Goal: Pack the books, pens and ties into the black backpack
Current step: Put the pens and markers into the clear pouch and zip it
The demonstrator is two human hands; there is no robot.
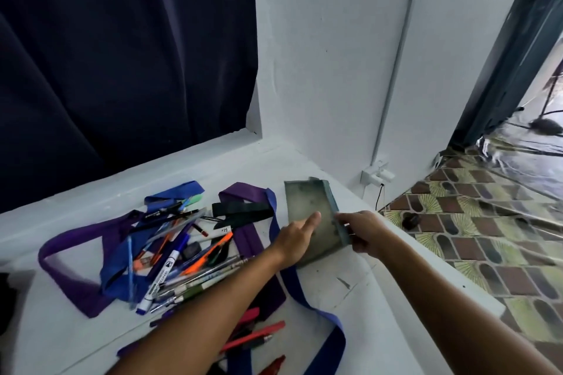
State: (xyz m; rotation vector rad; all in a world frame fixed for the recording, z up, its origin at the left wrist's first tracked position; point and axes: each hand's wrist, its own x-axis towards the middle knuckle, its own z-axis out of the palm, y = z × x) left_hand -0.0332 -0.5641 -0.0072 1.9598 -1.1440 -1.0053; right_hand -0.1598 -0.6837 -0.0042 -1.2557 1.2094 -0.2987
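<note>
So right now both hands are on the worn grey-green book with the blue-grey spine (pixel 310 216), sitting just right of centre in the frame on the white ledge (pixel 350 283). Its long axis runs from the upper middle down toward the lower right, tilted a bit, and it looks like the right-hand edge is lifted off the surface, though the blur makes that hard to call.

The right hand (pixel 362 233) has its fingers curled around the spine edge at the near end, so that one's doing the actual holding. The left hand (pixel 294 240) lies flat on the cover with fingers straight, more steadying than gripping.

The thing that matters for the next move, I reckon: the black backpack isn't clearly in view. There's a dark shape at the far left edge (pixel 7 298), but I can't tell if that's it. If it is, the book has to travel all the way across the frame, over the heap of pens and markers (pixel 182 259) tangled with the purple and blue fabric ties (pixel 79 280) in the lower left middle. The left arm is nearer that side.
</note>
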